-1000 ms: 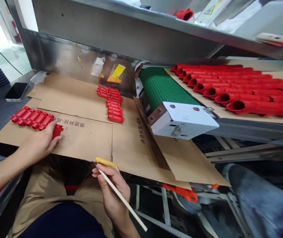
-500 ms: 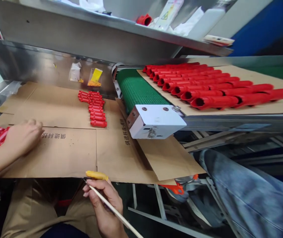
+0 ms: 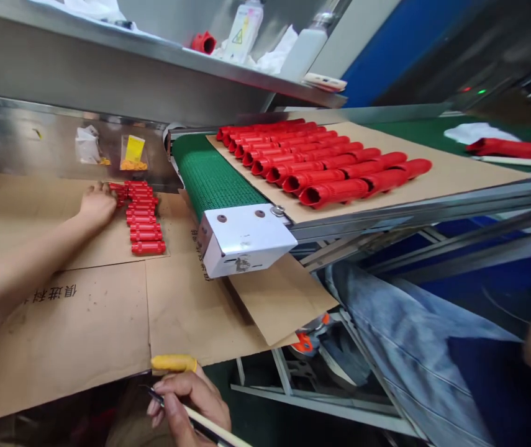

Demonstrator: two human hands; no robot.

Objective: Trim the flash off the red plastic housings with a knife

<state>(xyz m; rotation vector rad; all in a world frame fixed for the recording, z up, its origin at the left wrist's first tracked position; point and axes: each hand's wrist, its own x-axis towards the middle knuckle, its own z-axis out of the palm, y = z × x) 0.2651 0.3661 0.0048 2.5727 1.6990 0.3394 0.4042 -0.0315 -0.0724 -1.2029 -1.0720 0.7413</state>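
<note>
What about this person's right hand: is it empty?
No, the right hand holds a pale stick.

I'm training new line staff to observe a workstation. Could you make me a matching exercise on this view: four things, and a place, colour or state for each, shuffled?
Things
1. Left hand
2. Conveyor belt
3. Right hand
4. Larger red tubes

Place, colour or state
A. Holding a pale stick
B. Lying in rows on a cardboard sheet
C. At the small red parts
D. Green

Right pairs: 1-C, 2-D, 3-A, 4-B
</note>
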